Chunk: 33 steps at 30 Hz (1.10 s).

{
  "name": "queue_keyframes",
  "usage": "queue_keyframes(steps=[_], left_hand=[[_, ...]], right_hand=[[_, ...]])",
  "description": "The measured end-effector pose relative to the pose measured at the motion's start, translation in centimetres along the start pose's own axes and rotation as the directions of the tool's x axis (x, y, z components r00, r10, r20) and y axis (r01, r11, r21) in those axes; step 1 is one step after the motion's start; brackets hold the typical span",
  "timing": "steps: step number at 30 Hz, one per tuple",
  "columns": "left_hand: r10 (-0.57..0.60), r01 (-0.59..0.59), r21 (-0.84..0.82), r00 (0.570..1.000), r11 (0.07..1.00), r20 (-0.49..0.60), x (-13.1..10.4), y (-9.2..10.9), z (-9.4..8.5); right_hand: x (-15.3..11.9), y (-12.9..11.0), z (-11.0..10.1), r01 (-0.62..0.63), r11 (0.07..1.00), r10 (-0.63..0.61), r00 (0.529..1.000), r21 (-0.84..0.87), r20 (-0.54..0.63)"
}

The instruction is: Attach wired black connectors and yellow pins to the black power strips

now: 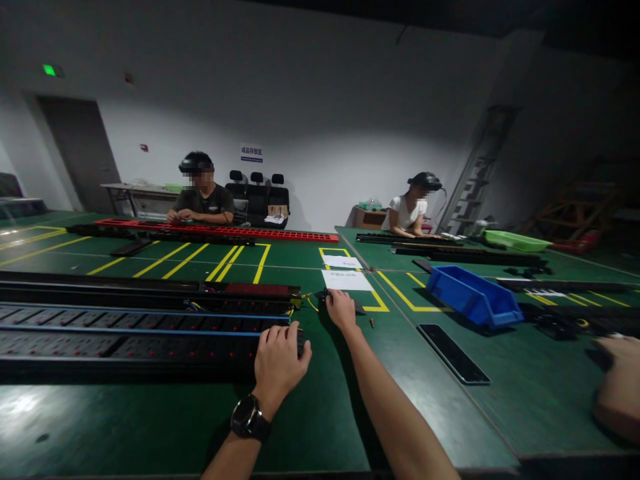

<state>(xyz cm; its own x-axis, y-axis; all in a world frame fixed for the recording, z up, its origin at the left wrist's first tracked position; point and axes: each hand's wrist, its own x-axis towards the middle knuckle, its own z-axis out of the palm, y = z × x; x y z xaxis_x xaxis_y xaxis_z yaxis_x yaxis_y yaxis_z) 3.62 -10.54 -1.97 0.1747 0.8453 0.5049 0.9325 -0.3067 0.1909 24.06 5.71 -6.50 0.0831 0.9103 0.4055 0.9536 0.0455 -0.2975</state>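
Note:
My left hand (280,360), with a black watch (245,417) on its wrist, lies over the right end of a long black strip with socket-like openings and red dots (185,350). Its fingers are stretched out and the thumb stands apart at the strip's end. Further forward, the fingers of my right hand (341,310) are curled down at a small dark thing on the green table; what it is I cannot make out. Thin yellow wires (311,301) come from the end of a second black strip (260,297) just left of that hand. A small brass-coloured piece (372,323) lies to its right.
A phone-like dark slab (453,353) and a blue bin (473,297) are on the right. White papers (347,280) lie ahead. Across the table (320,427), two people work beside a red rail (225,230) and black strips. Another person's arm (620,383) reaches in at right.

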Motion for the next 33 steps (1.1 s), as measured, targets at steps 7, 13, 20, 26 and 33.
queue_keyframes(steps=[7,13,20,26,33], left_hand=[[0.005,-0.005,0.002,1.000,1.000,-0.010,0.0,-0.1,0.1],[0.008,-0.008,0.014,1.000,1.000,-0.016,0.0,-0.1,0.1],[0.013,-0.013,0.009,1.000,1.000,-0.017,0.0,-0.1,0.1],[0.013,-0.013,0.016,1.000,1.000,-0.020,-0.1,-0.1,0.2],[0.016,-0.015,0.021,1.000,1.000,-0.019,0.0,-0.1,0.2]], right_hand=[[0.2,-0.9,-0.1,-0.055,0.992,0.063,0.996,-0.110,0.065],[0.5,-1.6,-0.1,-0.139,0.986,0.141,0.990,-0.088,0.016],[1.2,-1.2,0.6,-0.075,0.996,0.073,0.997,-0.046,-0.036],[2.1,-0.5,2.9,0.023,0.948,-0.020,1.000,0.319,-0.013],[1.9,-0.8,4.0,0.090,0.884,-0.076,0.996,0.458,-0.049]])
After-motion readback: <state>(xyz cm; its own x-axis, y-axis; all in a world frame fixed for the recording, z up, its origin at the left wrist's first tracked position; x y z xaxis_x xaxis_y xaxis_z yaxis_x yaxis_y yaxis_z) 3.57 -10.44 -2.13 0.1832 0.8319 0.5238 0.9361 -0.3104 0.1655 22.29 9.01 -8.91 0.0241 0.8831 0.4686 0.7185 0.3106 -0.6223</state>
